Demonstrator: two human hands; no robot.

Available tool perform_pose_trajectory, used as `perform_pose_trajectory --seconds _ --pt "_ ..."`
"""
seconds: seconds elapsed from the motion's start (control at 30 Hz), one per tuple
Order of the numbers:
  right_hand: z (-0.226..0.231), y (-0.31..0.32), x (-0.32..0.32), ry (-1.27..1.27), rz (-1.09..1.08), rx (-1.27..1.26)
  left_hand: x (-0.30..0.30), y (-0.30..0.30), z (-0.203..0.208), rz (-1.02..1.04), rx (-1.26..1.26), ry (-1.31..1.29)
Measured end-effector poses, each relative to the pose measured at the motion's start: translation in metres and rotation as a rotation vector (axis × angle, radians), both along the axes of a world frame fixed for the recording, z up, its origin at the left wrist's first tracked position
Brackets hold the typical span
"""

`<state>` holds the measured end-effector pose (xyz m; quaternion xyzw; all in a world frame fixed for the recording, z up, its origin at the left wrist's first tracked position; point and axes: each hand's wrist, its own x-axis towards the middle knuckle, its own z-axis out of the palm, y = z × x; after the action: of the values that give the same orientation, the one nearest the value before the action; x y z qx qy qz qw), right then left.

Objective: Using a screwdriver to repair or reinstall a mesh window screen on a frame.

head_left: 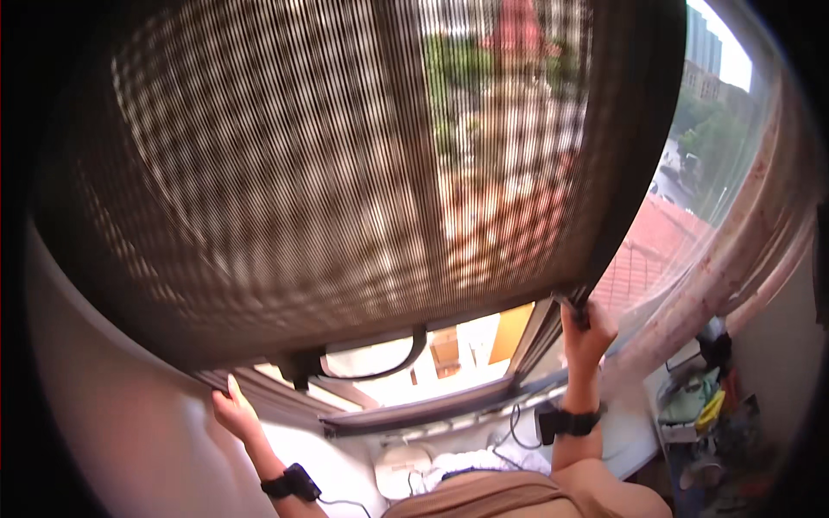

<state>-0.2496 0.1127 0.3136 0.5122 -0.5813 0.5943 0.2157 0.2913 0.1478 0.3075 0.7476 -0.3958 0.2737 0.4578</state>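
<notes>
A large dark-framed window screen [285,173] with fine see-through mesh fills the upper part of the view, tilted over me. My left hand [236,413] holds its lower left edge, thumb laid against the frame and the other fingers curled, partly hidden. At the lower right corner, my right hand [589,332] is closed around the frame. A dark curved handle [376,373] shows just below the screen's lower edge. Each wrist carries a black strapped device, and a thin cable runs from the left one.
Below the screen lies an open window frame [414,413] with bright daylight and buildings beyond. A pale wall [112,363] stands close on the left. Glass and a curved whitish frame [682,319] run along the right. Assorted items, including a yellow one [711,409], crowd the lower right.
</notes>
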Motion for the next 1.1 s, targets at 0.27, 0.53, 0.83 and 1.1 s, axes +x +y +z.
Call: perform_pose_trajectory --seconds 0.27,0.53,0.83,1.1 --pt "0.000 0.002 -0.003 -0.082 0.017 0.025 -0.014 -0.009 0.014 0.093 0.098 -0.058" --pt "-0.004 0.008 0.001 -0.012 0.029 0.041 0.001 0.001 -0.001 0.144 0.152 -0.052" --pt "-0.008 0.003 -0.002 -0.016 0.034 0.011 0.003 -0.001 0.000 0.161 0.205 -0.066" --pt "-0.007 0.003 -0.002 -0.059 0.066 0.009 0.001 0.000 0.002 0.127 0.171 -0.063"
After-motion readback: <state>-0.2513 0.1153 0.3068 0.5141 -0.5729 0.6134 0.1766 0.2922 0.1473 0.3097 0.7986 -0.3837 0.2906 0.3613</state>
